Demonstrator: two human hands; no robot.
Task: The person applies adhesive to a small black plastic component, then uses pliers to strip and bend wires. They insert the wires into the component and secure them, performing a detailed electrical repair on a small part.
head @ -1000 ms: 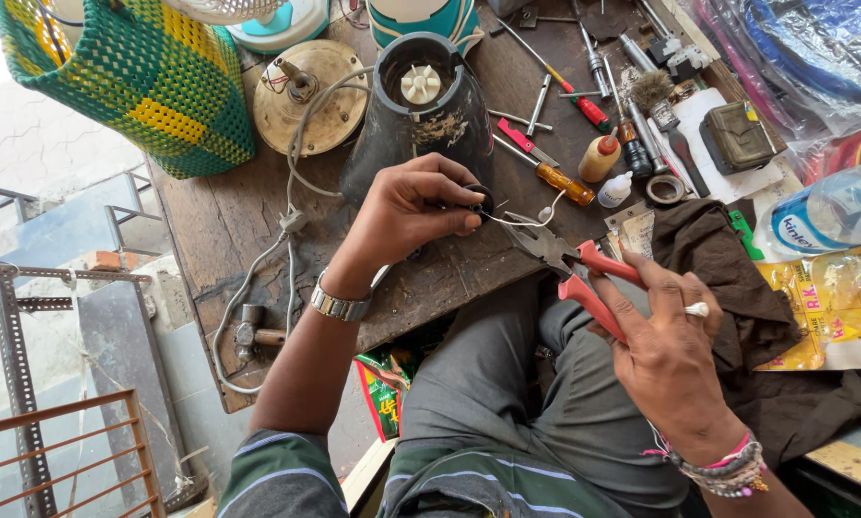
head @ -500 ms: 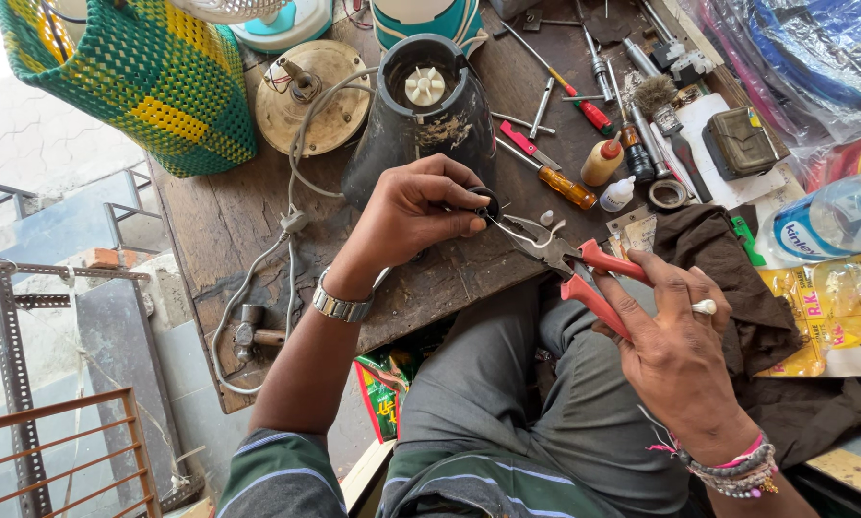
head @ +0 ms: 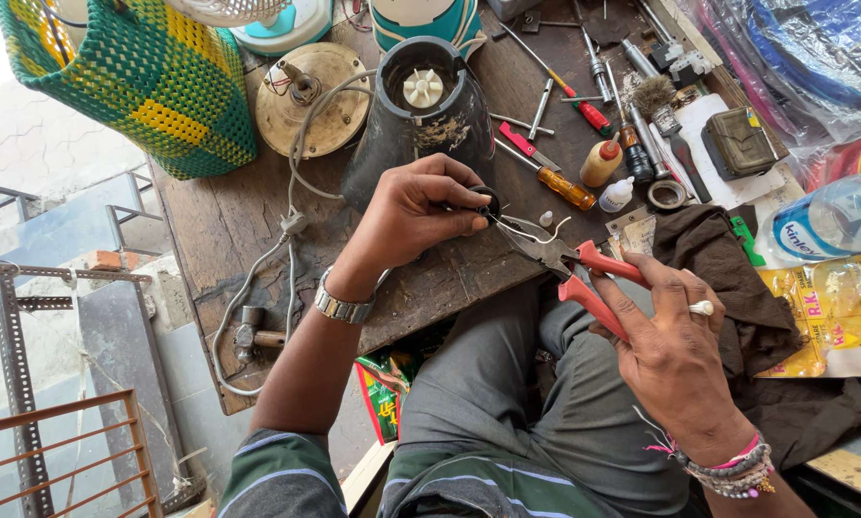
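Left fingers: the left hand [head: 416,216] pinches a small black ring-shaped part [head: 486,203] between thumb and fingertips, closed snugly round it, just above the workbench edge.
Right fingers: the right hand [head: 675,350] is wrapped round the red handles of the long-nose pliers [head: 569,264]; a ring sits on one finger.
Plier tips: the dark jaws reach up and left to the black part and meet it at the thin white wires [head: 536,230] that curl off it; whether the jaws bite a wire I cannot tell.
Wrists: a metal watch [head: 342,307] on the left, coloured thread and bead bands [head: 728,465] on the right.
Just behind the left hand: a black mixer base [head: 421,120], tipped up, with a white coupler showing on top.
Beside it: a round brass-coloured disc [head: 315,101] with a grey cord [head: 277,249] trailing down over the wooden workbench [head: 219,221] to a hammer [head: 253,336] at the edge.
Behind the pliers: screwdrivers [head: 560,184] with red and amber handles, small bottles [head: 603,163], a brush and a roll of tape, lying close together.
Right of the hands: a dark brown cloth [head: 737,278], then plastic packets in yellow and blue.
Far left corner: a green and yellow woven basket [head: 142,77].
Below: the person's grey trousers [head: 507,403] and striped shirt.
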